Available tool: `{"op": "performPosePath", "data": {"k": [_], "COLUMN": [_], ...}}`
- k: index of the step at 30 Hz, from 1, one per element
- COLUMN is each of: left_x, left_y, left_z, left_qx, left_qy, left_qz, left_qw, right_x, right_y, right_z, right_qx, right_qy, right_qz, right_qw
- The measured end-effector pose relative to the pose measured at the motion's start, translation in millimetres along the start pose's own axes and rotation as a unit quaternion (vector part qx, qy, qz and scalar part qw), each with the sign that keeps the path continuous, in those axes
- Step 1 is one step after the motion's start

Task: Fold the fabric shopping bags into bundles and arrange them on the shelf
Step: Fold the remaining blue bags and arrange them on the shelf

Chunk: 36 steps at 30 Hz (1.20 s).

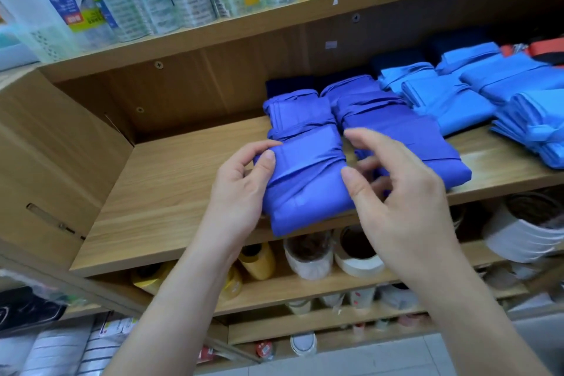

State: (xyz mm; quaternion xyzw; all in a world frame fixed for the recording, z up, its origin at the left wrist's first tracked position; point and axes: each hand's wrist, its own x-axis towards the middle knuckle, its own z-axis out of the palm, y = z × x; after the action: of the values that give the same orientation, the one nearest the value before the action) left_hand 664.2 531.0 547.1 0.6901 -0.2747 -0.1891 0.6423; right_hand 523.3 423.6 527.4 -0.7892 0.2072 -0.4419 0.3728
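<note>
Item under inspection: a violet bundle (pixel 305 180), folded and wrapped with its own strap, is lying at the front edge of the middle shelf (pixel 171 192) and overhanging that edge slightly.

The left hand (pixel 241 189) is gripping the bundle's left side, with the thumb pressing on top and the fingers curling under. The right hand (pixel 406 192) is hovering at the bundle's right side with its fingers apart and loosely curled. The thumb is sitting at the bundle's edge, but whether it is touching cannot be told, and the hand is not clamping anything.

Stock on the shelf: two more violet bundles (pixel 296 113) are sitting further back on the shelf, directly behind and beside the held one. Light blue bundles (pixel 442 101) are occupying the shelf's right half in rows, and dark navy bundles (pixel 290 84) are lining its back. The shelf's left half is showing bare wood.

Assessment: folding appears to be complete for every bag in view, as no loose bag is showing. Remaining work seems to be seating this bundle fully onto the shelf in line with its violet neighbours. Whether further bags are waiting out of view cannot be judged.

Tape rolls (pixel 360 256) are standing below the shelf.
</note>
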Motion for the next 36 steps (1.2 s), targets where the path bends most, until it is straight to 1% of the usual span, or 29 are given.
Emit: {"op": "performPosePath", "data": {"k": [2, 3, 5, 7, 9, 10, 11, 13, 14, 15, 17, 18, 21, 25, 27, 29, 31, 32, 34, 36], "left_x": [7, 10, 14, 17, 18, 18, 18, 17, 15, 13, 10, 9, 8, 10, 8, 2, -7, -12, -24, -34], "left_y": [-4, -6, -11, -13, -10, -9, -10, -11, -12, -13, -17, -21, -29, -31, -29, -25, -18, -18, -17, -22], "left_z": [1, 2, 1, 3, 7, 9, 9, 3, -2, -8, -15, -16, -13, -13, -14, -14, -11, -9, -2, 9], "left_qx": [0.027, 0.047, 0.108, 0.225, 0.334, 0.359, 0.361, 0.292, 0.268, 0.267, 0.304, 0.316, 0.305, 0.332, 0.351, 0.367, 0.357, 0.342, 0.293, 0.259], "left_qy": [-0.002, -0.008, -0.006, 0.016, 0.032, 0.036, 0.039, 0.028, 0.009, -0.026, -0.098, -0.111, -0.100, -0.103, -0.092, -0.053, -0.005, 0.003, -0.031, -0.100], "left_qz": [-0.014, -0.021, -0.002, 0.047, 0.081, 0.090, 0.099, 0.130, 0.145, 0.154, 0.149, 0.151, 0.160, 0.181, 0.196, 0.249, 0.333, 0.367, 0.410, 0.427], "left_qw": [1.000, 0.999, 0.994, 0.973, 0.939, 0.928, 0.927, 0.947, 0.952, 0.951, 0.936, 0.930, 0.934, 0.920, 0.911, 0.895, 0.873, 0.865, 0.863, 0.861], "right_x": [1, 2, 5, 5, 4, 3, 2, 1, 1, 1, 0, -1, -3, -4, -7, -13, -22, -28, -42, -59], "right_y": [12, 19, 33, 44, 50, 51, 52, 53, 53, 55, 59, 62, 67, 69, 67, 63, 60, 59, 58, 58], "right_z": [-14, -22, -36, -43, -46, -47, -48, -50, -50, -49, -48, -46, -40, -38, -41, -47, -57, -63, -77, -90], "right_qx": [-0.136, -0.187, -0.264, -0.314, -0.313, -0.297, -0.279, -0.255, -0.245, -0.236, -0.226, -0.226, -0.235, -0.240, -0.223, -0.193, -0.174, -0.175, -0.179, -0.190], "right_qy": [0.018, 0.027, 0.017, -0.024, -0.057, -0.064, -0.065, -0.055, -0.050, -0.045, -0.039, -0.036, -0.025, -0.043, -0.033, 0.015, 0.078, 0.105, 0.138, 0.142], "right_qz": [-0.077, -0.088, -0.058, -0.009, 0.018, 0.023, 0.024, 0.027, 0.033, 0.039, 0.048, 0.048, 0.030, 0.029, 0.031, 0.017, -0.002, -0.001, 0.026, 0.070], "right_qw": [0.988, 0.978, 0.963, 0.949, 0.948, 0.953, 0.958, 0.965, 0.968, 0.970, 0.972, 0.972, 0.971, 0.970, 0.974, 0.981, 0.982, 0.979, 0.974, 0.969]}}
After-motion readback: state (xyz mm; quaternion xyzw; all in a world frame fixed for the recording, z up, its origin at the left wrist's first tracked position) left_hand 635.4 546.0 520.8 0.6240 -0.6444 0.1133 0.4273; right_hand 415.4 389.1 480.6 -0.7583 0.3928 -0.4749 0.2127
